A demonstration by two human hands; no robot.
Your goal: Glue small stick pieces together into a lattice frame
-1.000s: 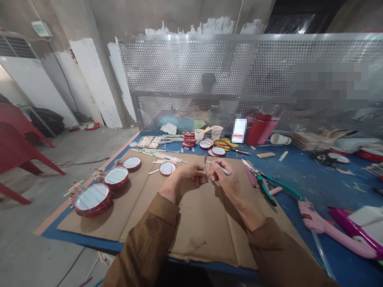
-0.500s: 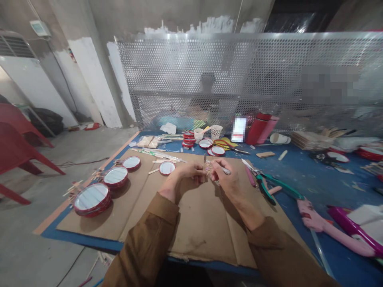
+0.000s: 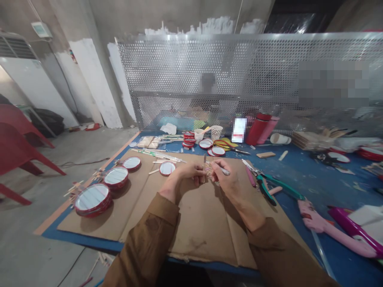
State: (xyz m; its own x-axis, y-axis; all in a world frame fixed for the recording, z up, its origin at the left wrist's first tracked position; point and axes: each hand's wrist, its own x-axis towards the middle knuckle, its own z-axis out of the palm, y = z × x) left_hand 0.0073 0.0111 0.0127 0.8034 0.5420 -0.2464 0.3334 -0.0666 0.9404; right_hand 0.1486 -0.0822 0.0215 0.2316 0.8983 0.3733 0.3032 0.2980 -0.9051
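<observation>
Fingertips of my left hand (image 3: 194, 172) are closed on a narrow, dark flat stick (image 3: 205, 159) that stands upright over the cardboard (image 3: 200, 223). Just to its right, my right hand (image 3: 225, 175) is closed around a whitish pen-like tool (image 3: 225, 172), whose tip is hidden by the fingers. Small tangled, multicoloured bits (image 3: 208, 170), perhaps rubber bands, lie between the two hands. Left of my left hand is a round red-rimmed lid (image 3: 167, 168) with a pale face. Slim pale sticks (image 3: 161, 155) lie behind it.
Stacks of red-rimmed lids (image 3: 92, 198) with sticks attached line the cardboard's left side. On the right lie green-handled pliers (image 3: 266, 191) and a pink glue gun (image 3: 332, 227). Paper cups (image 3: 216, 132), a lit phone (image 3: 239, 130) and a red bottle (image 3: 259, 129) stand before the perforated metal panel (image 3: 179, 71).
</observation>
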